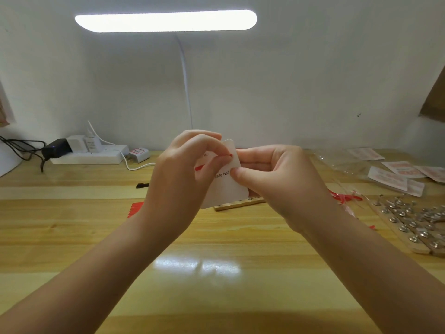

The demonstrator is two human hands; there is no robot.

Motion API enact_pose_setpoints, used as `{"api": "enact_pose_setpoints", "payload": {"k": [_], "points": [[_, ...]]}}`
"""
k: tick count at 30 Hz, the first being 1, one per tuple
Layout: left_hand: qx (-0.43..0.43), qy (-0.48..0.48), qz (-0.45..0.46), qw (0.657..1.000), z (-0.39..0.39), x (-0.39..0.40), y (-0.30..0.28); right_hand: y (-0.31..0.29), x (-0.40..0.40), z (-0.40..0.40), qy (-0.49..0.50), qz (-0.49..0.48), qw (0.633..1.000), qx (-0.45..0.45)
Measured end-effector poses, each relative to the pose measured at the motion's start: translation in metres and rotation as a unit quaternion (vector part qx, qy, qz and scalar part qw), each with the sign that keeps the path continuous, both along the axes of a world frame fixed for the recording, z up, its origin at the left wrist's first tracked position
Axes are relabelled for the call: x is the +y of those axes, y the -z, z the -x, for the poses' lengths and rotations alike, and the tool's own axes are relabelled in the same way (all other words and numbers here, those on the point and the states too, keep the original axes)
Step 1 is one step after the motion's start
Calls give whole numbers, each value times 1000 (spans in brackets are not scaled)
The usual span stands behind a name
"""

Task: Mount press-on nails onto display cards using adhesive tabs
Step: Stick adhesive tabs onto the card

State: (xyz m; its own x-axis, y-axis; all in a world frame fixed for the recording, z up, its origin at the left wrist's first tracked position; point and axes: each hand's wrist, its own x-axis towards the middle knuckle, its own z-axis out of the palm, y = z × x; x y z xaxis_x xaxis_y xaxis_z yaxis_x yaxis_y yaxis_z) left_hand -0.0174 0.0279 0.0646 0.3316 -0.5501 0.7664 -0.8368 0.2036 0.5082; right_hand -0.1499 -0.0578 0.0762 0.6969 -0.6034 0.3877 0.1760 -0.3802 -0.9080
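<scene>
One display card point(228, 186), two hands

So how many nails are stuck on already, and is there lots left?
Done: one red nail shows on the white display card; more may be hidden. In hand: right hand holds it, left hand presses another red nail. Left: loose red nails on the wooden table.

White display card point(227, 186) printed with partly hidden black words, readable "ade Nail", other labels too blurred
</scene>
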Motion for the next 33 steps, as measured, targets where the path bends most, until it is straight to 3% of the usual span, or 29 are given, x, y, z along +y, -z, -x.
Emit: {"api": "enact_pose_setpoints", "payload": {"k": [9,18,27,33], "points": [[-45,-3,10,999,-1,-3,4,1,1,1,2,35,999,2],[-184,5,6,983,-13,-6,15,-1,-1,0,6,-46,999,3],[-83,6,61,995,-9,-7,15,-4,0,3,-22,-31,999,11],[-81,-1,59,995,-7,-5,12,-5,1,3,-11,7,1000,16]]}}
